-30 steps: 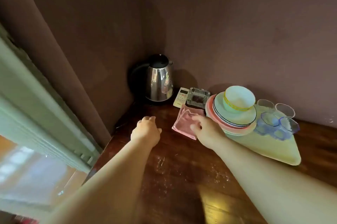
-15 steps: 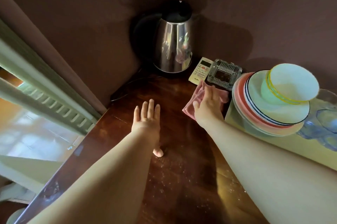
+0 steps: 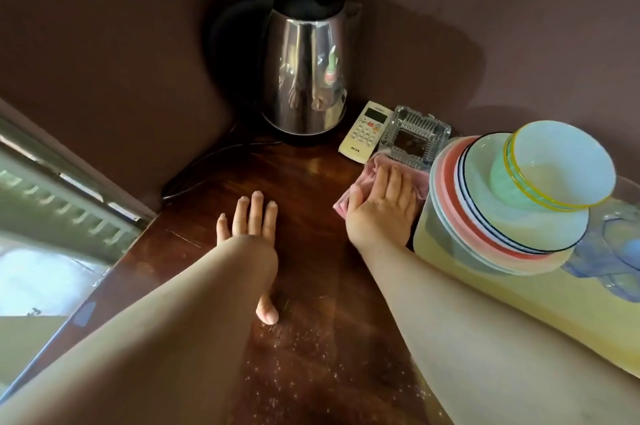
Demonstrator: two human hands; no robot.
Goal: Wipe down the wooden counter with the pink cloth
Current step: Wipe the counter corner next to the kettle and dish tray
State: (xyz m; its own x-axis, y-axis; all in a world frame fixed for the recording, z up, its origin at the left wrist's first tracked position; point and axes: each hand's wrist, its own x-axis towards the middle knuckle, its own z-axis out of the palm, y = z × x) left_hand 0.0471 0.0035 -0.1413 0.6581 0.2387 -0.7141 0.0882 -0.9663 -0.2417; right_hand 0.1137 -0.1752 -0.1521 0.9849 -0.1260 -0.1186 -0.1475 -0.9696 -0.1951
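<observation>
Pressing pink cloth (image 3: 349,201) flat, right hand (image 3: 384,206) beside tray (image 3: 540,300) edge

cloth (image 3: 363,189): pink
counter (image 3: 311,251): dark brown wood, shiny, with white specks
kettle (image 3: 306,78): shiny silver, black lid
remote (image 3: 365,132): cream, right of the kettle
tray (image 3: 519,307): pale yellow
bowl (image 3: 557,170): white with a yellow rim
plates (image 3: 457,189): white and pink, dark blue edge lines
</observation>
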